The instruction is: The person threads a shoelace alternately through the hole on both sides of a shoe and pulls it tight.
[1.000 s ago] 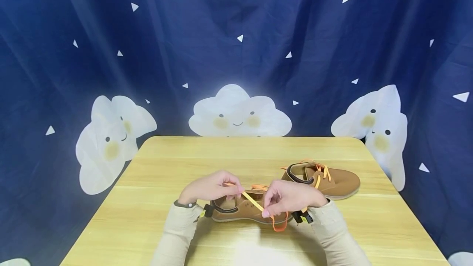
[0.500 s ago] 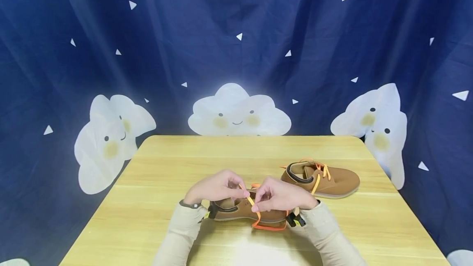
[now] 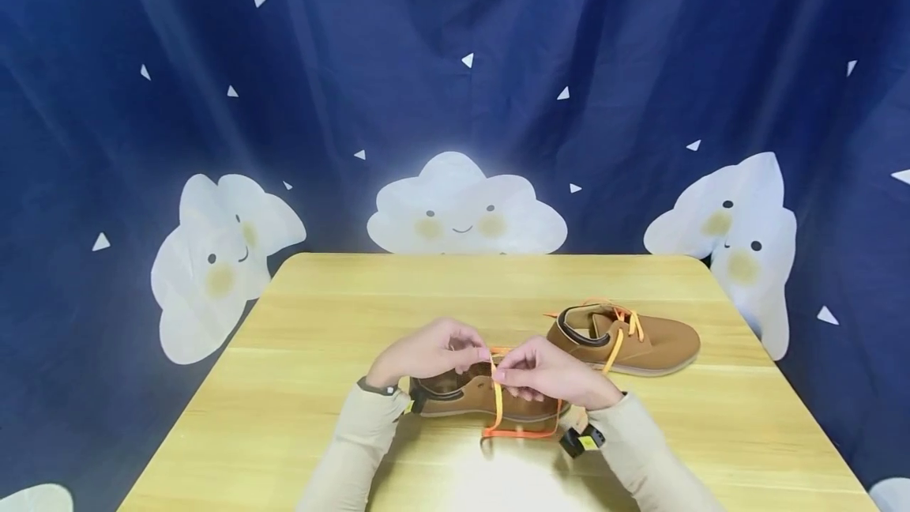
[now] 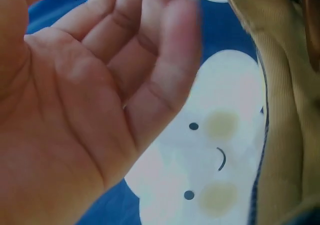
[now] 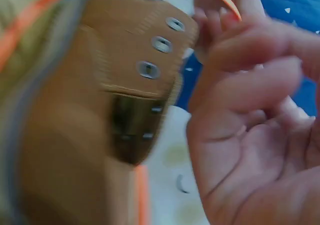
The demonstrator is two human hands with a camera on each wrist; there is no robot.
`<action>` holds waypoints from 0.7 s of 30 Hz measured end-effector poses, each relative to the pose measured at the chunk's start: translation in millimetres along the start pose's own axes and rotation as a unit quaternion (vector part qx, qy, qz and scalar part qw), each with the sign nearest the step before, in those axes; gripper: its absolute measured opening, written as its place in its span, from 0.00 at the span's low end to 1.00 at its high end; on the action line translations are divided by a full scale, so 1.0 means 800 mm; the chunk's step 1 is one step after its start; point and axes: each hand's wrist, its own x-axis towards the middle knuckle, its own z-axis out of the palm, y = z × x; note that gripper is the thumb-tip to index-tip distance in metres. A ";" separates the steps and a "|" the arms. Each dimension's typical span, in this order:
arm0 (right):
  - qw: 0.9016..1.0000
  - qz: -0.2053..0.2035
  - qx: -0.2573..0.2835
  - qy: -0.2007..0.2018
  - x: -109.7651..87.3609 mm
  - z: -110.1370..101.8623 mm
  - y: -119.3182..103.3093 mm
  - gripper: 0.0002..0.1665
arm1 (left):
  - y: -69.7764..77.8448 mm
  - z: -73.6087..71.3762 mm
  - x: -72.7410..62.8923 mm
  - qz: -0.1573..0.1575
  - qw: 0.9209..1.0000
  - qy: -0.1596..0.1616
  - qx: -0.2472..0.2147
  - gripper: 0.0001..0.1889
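Shoe (image 3: 462,400): on the table (image 3: 284,417), below the two hands, heel to the left; smooth brown upper, dark padded collar (image 3: 439,396), thin pale sole, three silver-ringed eyelets (image 5: 162,44) in a row along one flap.
Lace (image 3: 498,405): flat, yellow-orange where drawn up, deeper orange in the loop lying before the shoe.
Left hand (image 3: 435,354): pinching the lace, thumb to fingertips.
Right hand (image 3: 558,374): pinching it just beside.
Second shoe (image 3: 657,344): farther back, right, matching brown, laced.
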 end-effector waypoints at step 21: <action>0.989 0.046 0.139 -0.010 -0.033 0.024 0.055 0.27 | 0.001 0.022 0.010 -0.005 0.993 -0.067 0.099 0.16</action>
